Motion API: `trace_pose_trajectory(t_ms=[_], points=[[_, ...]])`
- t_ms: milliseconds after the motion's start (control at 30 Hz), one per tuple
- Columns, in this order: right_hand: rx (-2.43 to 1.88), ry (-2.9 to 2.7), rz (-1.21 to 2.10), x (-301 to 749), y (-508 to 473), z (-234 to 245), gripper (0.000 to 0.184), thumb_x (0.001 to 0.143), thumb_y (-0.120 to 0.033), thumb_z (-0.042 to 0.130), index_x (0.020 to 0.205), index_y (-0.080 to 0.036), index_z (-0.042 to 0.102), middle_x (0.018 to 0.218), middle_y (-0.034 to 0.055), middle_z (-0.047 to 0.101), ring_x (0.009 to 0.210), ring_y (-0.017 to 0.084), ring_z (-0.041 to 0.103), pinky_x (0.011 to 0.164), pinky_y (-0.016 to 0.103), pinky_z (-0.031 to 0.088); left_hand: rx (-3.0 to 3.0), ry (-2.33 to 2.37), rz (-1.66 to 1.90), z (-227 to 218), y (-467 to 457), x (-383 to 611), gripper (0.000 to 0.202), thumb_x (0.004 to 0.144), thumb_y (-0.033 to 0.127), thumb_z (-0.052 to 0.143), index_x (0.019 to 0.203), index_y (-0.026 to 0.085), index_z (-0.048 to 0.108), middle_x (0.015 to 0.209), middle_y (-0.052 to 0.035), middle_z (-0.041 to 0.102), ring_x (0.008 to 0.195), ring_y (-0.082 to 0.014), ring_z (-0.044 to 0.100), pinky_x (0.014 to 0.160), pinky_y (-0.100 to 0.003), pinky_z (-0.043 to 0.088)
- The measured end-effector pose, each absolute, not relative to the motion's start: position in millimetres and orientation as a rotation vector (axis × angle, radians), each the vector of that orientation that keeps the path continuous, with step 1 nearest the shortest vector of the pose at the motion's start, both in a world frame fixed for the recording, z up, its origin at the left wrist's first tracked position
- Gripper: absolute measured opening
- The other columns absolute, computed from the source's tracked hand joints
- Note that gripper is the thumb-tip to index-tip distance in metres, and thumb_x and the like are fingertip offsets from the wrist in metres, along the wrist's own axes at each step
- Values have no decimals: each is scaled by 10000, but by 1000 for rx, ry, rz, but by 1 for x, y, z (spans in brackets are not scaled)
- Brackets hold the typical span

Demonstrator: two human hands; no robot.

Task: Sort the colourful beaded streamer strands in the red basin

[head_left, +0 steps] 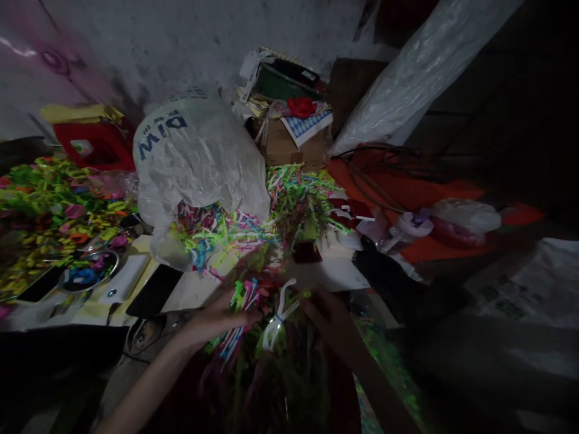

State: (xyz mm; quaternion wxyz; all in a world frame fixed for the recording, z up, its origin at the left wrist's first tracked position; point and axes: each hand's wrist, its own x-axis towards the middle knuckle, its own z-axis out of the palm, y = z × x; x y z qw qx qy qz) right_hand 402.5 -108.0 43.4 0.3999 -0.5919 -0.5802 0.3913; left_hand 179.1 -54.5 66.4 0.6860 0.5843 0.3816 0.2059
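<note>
My left hand [226, 320] is closed around a bundle of thin coloured plastic strips [246, 295] in pink, green, blue and white, which stick out above and below the fingers. My right hand [328, 316], in dim light, has its fingertips pinched at the end of a thin yellow-green plastic strip [296, 301]. Between the two hands stands a white strip [281, 307], with a blue bit near its crossing point. Below them, a dark tangle of more strips [275, 386] lies close to my body, too dim to make out singly.
A large clear plastic bag [203, 163] spills strips onto the table, beside a further strip heap [298, 199]. Many small coloured plastic pieces [58, 211] are piled at left, near a metal bowl [111, 259] and a black phone [156, 289]. A lidded cup [409, 226] stands at right.
</note>
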Motion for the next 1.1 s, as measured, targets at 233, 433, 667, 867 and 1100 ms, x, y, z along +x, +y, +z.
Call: trace_pose_trajectory(t_ms=[233, 433, 667, 867, 1100], points=[[-1466, -1270, 1033, 401, -96, 35, 294, 815, -468, 494, 807, -175, 484, 669, -18, 486, 618, 121, 482, 550, 214, 393, 1218, 893, 367, 46, -72, 196, 533, 589, 407, 720, 1012, 123, 562, 987, -82, 598, 957, -269, 529, 810, -344, 412], [-1400, -1588, 386, 389, -106, 32, 295, 877, -307, 487, 1157, -217, 494, 932, 55, 560, 768, 155, 571, 665, 261, 479, 1217, 1067, 544, 50, -78, 204, 474, 620, 353, 689, 1004, 123, 534, 864, -50, 579, 816, -204, 510, 745, -304, 402], [-968, -2327, -161, 392, -116, 53, 198, 868, -251, 545, 1051, -223, 616, 1303, 72, 467, 1275, 251, 323, 1020, 440, 340, 1253, 952, 504, 54, -74, 199, 293, 575, 176, 568, 857, 118, 511, 711, 12, 499, 647, -119, 433, 597, -222, 347], [-908, -2471, -4, 396, -114, 58, 142, 861, -241, 563, 992, -215, 609, 1191, 39, 548, 1146, 191, 436, 986, 370, 365, 1303, 892, 376, 58, -73, 191, 183, 626, 174, 609, 779, 109, 531, 670, 26, 462, 625, -98, 370, 568, -209, 308], [-768, -2510, 248, 395, -111, 58, 56, 854, -208, 562, 892, -201, 602, 925, 8, 610, 902, 148, 514, 854, 284, 384, 1244, 809, 275, 61, -76, 177, 375, 652, 241, 669, 1005, 157, 577, 922, -23, 583, 847, -178, 512, 727, -252, 395]])
